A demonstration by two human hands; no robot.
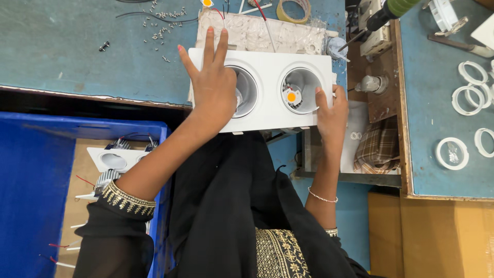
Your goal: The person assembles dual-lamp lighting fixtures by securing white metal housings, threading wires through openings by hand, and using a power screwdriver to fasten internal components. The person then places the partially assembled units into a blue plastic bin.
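Note:
A white rectangular double downlight housing lies at the near edge of the blue workbench, with two round openings. The right opening shows a small orange LED chip. My left hand lies flat over the housing's left part, fingers spread and covering much of the left opening. My right hand grips the housing's right edge, thumb on its face.
A blue crate at lower left holds similar white fixtures with wires. Loose screws, a tape roll, a powered screwdriver and several white rings lie on the bench. A checked cloth sits in a tray.

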